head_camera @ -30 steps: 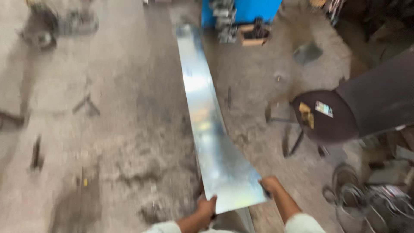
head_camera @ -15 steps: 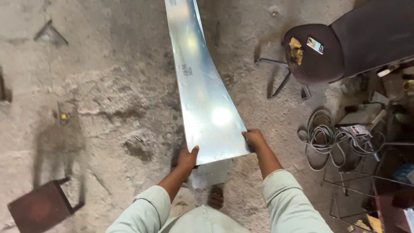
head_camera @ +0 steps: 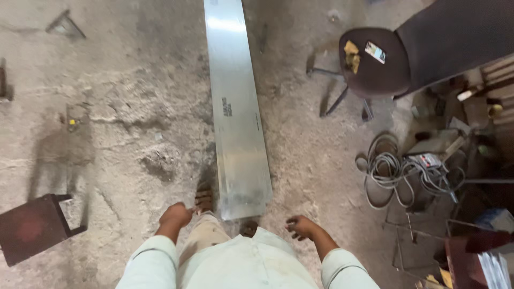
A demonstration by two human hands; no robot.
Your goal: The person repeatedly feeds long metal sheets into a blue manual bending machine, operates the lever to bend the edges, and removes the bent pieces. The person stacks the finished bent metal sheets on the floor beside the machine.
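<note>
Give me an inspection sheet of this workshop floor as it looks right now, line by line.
Surface: rough, stained concrete floor, dusty and cracked.
Job's things: long metal sheet lying flat on the floor, its near end at the person's feet.
Clutter: small dark stool at lower left; metal scraps at upper left.
Hands: left hand and right hand both empty, apart from the sheet, fingers loose.
Cables: coiled grey cable at right.
Surroundings: round dark stool with small items on it; piled tools and boxes along the right edge.
</note>
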